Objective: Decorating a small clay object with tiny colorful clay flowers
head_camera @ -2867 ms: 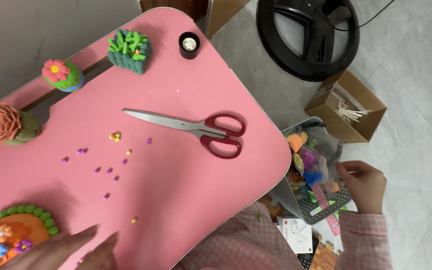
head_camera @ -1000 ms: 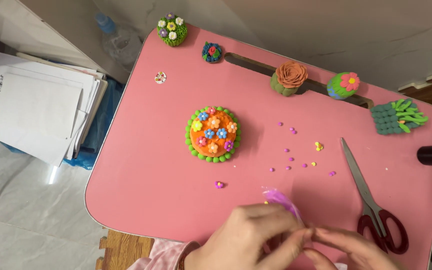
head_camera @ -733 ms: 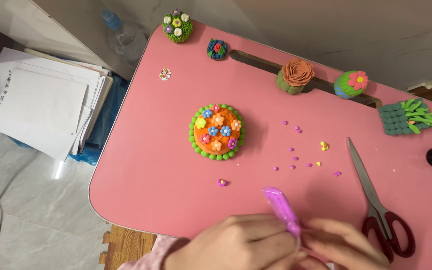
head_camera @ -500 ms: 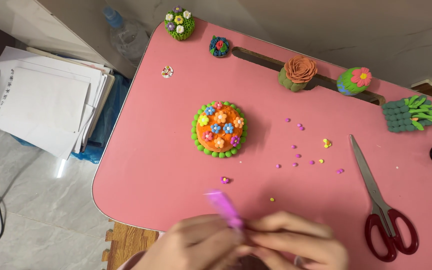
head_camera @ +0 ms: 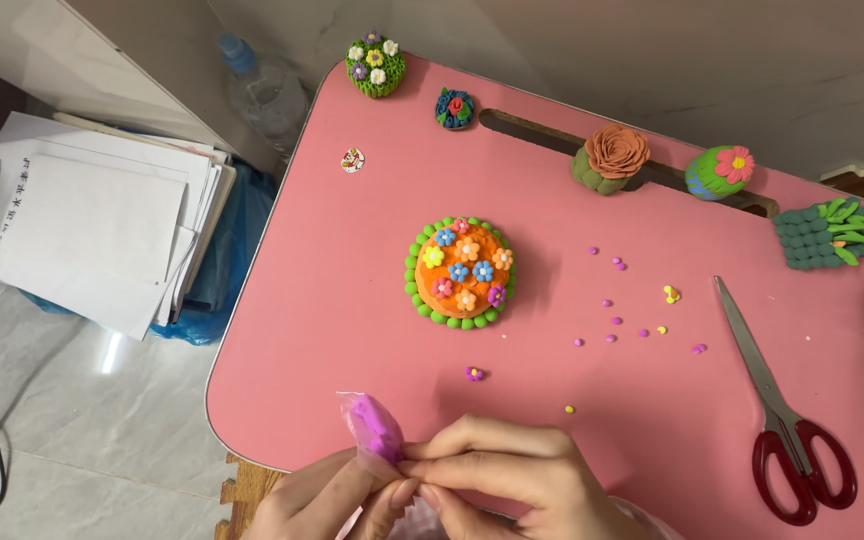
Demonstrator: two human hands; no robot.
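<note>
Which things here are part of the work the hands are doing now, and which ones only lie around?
In use:
left hand
right hand
purple clay bag

Lying about:
orange flower dome
scissors
rose piece
loose clay beads
paper stack

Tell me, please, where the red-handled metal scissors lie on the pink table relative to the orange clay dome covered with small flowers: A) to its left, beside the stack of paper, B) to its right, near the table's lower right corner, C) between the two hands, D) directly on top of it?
B: the red-handled metal scissors lie closed on the pink table well to the right of the orange clay dome, handles toward the lower right corner.
</note>
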